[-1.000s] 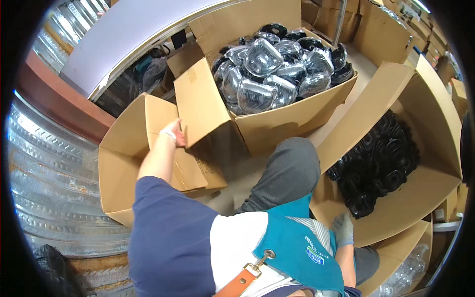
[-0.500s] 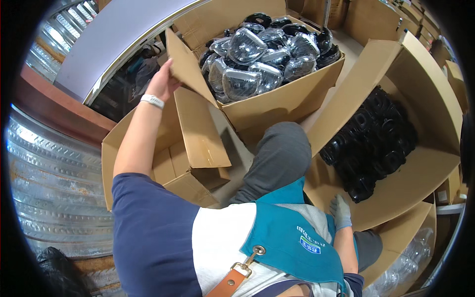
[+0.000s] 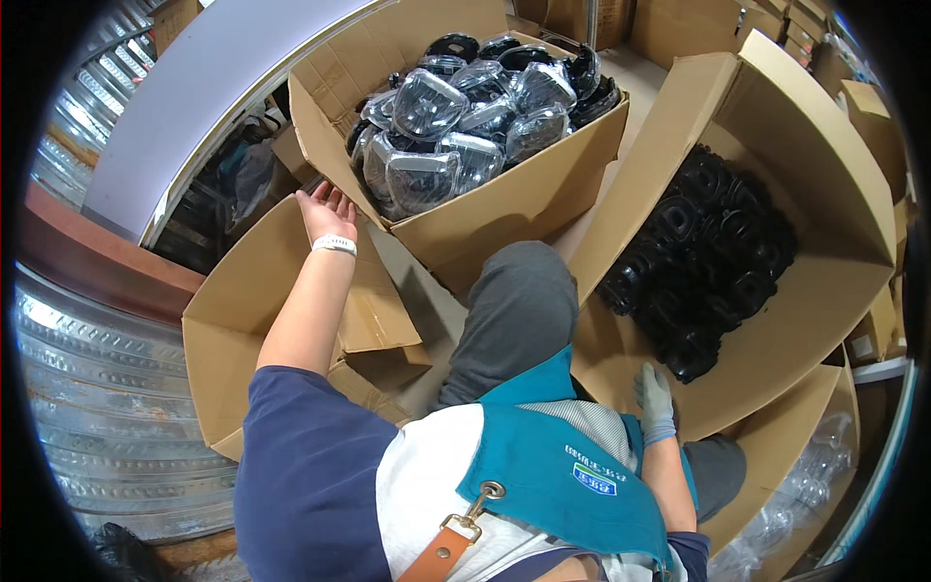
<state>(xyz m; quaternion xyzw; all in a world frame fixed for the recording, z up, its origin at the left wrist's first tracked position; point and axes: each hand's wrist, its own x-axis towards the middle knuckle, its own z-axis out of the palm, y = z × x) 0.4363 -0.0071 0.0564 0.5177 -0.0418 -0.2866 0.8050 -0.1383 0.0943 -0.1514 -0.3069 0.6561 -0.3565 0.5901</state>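
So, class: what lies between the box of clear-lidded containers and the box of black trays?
In the head view, the person's grey-trousered knee and a strip of floor lie between the box of clear-lidded containers and the box of black trays.

A grey bench (image 3: 194,107) runs along the upper left, above corrugated metal sheeting (image 3: 87,388). A carton of black moulded parts (image 3: 708,262) stands at right, with clear plastic bags (image 3: 795,504) in the lower right corner.

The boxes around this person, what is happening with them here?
A seated person reaches the bare left hand, open, to the side of a cardboard box heaped with clear-wrapped black parts. The gloved right hand rests on the lower wall of a second box holding loose black parts. An open, flatter box lies under the left arm. Neither hand holds anything.
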